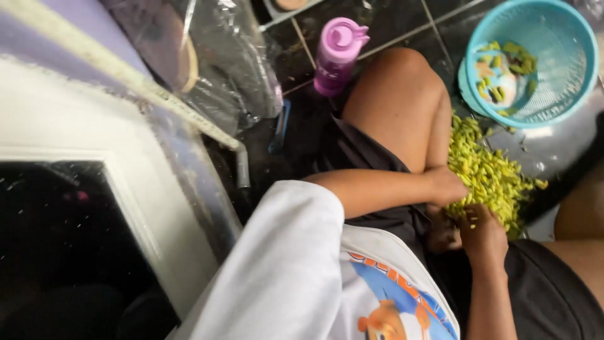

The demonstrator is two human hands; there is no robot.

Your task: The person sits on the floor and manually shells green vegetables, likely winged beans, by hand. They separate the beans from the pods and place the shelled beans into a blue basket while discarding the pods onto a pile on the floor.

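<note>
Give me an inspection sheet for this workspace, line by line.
Surface: dark tiled floor with pale grout lines; the person sits on it.
Job's things: heap of yellow-green pieces on the floor between the knees; teal basket beyond it holds a few of the same pieces.
Clutter: pink bottle upright by the knee; crumpled clear plastic sheet; small blue object on the floor, kind unclear.
Grips: left hand at the heap's near edge; right hand against it just below; whether either is closed on pieces cannot be told.
Cables: nothing seen.
Surroundings: white frame around a dark panel at left.
</note>
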